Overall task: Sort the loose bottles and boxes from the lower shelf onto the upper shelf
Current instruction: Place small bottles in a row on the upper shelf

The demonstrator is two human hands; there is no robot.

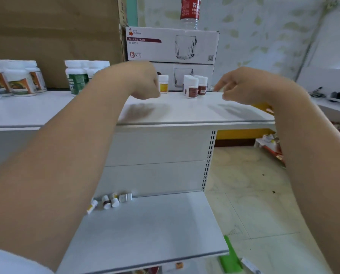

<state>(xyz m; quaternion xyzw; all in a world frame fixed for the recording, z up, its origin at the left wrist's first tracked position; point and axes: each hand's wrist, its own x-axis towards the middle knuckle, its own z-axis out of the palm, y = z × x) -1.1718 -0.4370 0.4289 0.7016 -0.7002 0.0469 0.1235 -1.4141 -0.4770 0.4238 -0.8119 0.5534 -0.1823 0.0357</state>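
Several small white bottles (109,201) lie on their sides at the back of the lower shelf (155,230), partly behind my left forearm. On the upper shelf (185,111) a yellow-labelled bottle (163,84) stands upright, and a cluster of brown-labelled bottles (195,88) stands to its right. My left hand (143,81) hovers just left of the yellow-labelled bottle, fingers curled under and nothing visible in them. Right of the brown-labelled cluster, my right hand (242,87) hangs over the shelf with loosely bent fingers, holding nothing.
Larger orange-labelled bottles (17,81) and green-labelled bottles (77,77) stand at the upper shelf's left. Two stacked glass-mug boxes (171,46) carry a water bottle (190,13), beside a big cardboard box (52,36). A green object (231,258) lies on the tiled floor.
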